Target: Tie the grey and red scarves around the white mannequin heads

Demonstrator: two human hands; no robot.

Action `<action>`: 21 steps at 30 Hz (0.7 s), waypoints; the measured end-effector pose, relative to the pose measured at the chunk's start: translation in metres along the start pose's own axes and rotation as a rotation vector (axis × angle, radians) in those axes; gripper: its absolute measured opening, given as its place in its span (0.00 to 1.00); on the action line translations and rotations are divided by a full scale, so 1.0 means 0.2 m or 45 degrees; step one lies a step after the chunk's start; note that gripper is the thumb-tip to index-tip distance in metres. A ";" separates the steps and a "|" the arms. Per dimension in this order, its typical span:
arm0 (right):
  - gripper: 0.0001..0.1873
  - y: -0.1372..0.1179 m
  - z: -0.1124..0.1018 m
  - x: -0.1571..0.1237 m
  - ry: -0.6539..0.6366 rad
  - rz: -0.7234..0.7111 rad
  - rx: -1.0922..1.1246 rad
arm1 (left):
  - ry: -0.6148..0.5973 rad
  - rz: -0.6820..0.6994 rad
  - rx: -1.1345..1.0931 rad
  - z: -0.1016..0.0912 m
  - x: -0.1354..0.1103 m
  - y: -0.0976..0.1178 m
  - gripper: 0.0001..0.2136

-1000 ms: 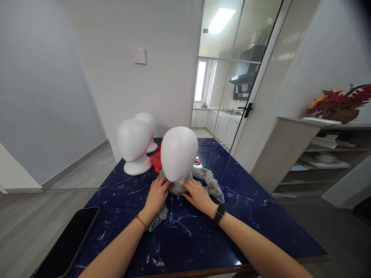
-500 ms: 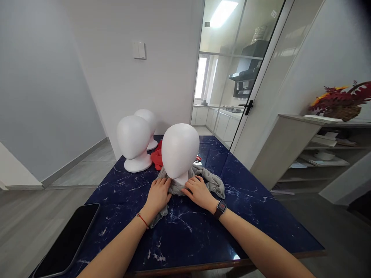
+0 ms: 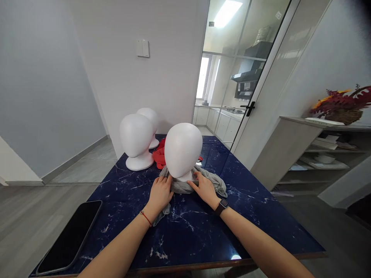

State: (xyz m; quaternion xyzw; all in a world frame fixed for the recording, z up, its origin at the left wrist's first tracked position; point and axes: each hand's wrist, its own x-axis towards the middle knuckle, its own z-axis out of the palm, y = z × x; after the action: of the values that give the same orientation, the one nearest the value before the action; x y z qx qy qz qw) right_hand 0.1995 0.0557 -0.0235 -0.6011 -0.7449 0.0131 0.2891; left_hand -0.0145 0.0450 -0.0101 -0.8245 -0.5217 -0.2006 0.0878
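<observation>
A white foam mannequin head (image 3: 183, 150) stands upright on the dark blue marbled table (image 3: 203, 235). Around its neck lies a grey scarf (image 3: 181, 187), with one end trailing out to the right and another hanging toward me at the left. My left hand (image 3: 161, 191) is closed on the scarf at the left of the neck. On the right side, my right hand (image 3: 205, 189) grips the scarf's upper edge, thumb at the front and fingers behind it. The head hides the back of the scarf.
Two more white mannequin heads (image 3: 136, 137) stand at the back left, beside a bundle of red cloth (image 3: 159, 157). A black phone (image 3: 71, 235) lies at the table's left front. Beyond the table are a glass door (image 3: 220, 77) and a shelf unit (image 3: 315, 154) at the right.
My right thumb and fingers have shifted up onto the scarf's edge at the neck. The left hand stays at its side. The camera view has turned slightly.
</observation>
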 end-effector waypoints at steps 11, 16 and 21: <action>0.45 -0.20 0.19 0.22 0.238 0.252 0.417 | 0.022 0.207 -0.081 0.02 0.00 -0.01 0.11; 0.47 -0.20 0.22 0.24 0.197 0.277 0.527 | 0.012 0.162 -0.191 0.04 0.01 -0.03 0.16; 0.40 -0.18 0.25 0.24 0.247 0.265 0.486 | 0.006 0.045 -0.207 0.03 0.03 -0.03 0.25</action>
State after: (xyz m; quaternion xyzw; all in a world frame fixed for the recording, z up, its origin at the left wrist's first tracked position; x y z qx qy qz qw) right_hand 0.1402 0.1055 -0.0322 -0.6076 -0.6316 0.1257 0.4649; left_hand -0.0171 0.0545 -0.0141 -0.8375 -0.4889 -0.2427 0.0254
